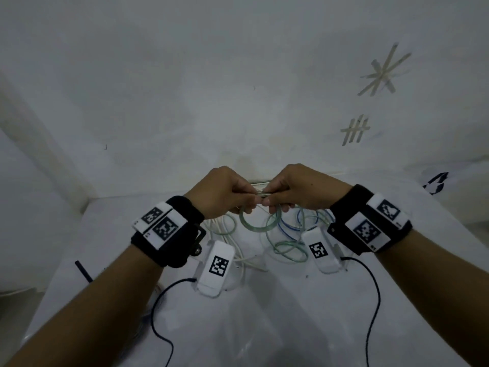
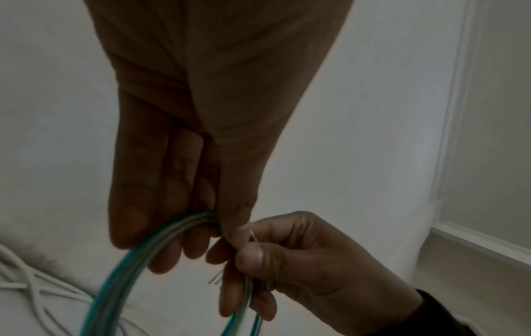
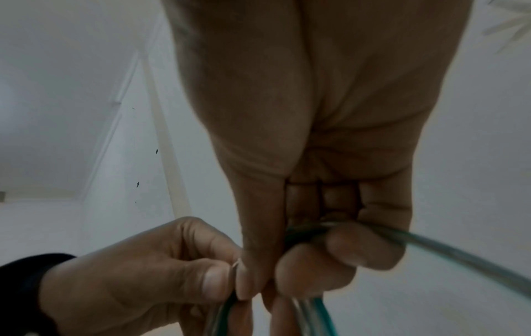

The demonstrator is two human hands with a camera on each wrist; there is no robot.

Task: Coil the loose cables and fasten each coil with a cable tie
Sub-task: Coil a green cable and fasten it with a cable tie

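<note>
Above the table, my two hands meet around a small coil of green cable (image 1: 252,227) that hangs in a loop below them. My left hand (image 1: 250,200) curls its fingers round the coil's top (image 2: 120,272), and its thumb and forefinger pinch a thin pale cable tie (image 3: 235,266). Round the same bundle (image 3: 459,252) my right hand (image 1: 270,202) curls its fingers, with its thumb pressed against the tie (image 2: 251,236). A short tail of the tie (image 2: 215,279) sticks out below. How the tie runs round the coil is hidden by the fingers.
Loose cables lie on the white table (image 1: 264,313) under the hands: white (image 1: 228,230) at left, green (image 1: 289,249) and blue (image 1: 291,227) at right. Pale strips (image 1: 383,72) are laid out in patterns at the far right. A wall corner stands at left.
</note>
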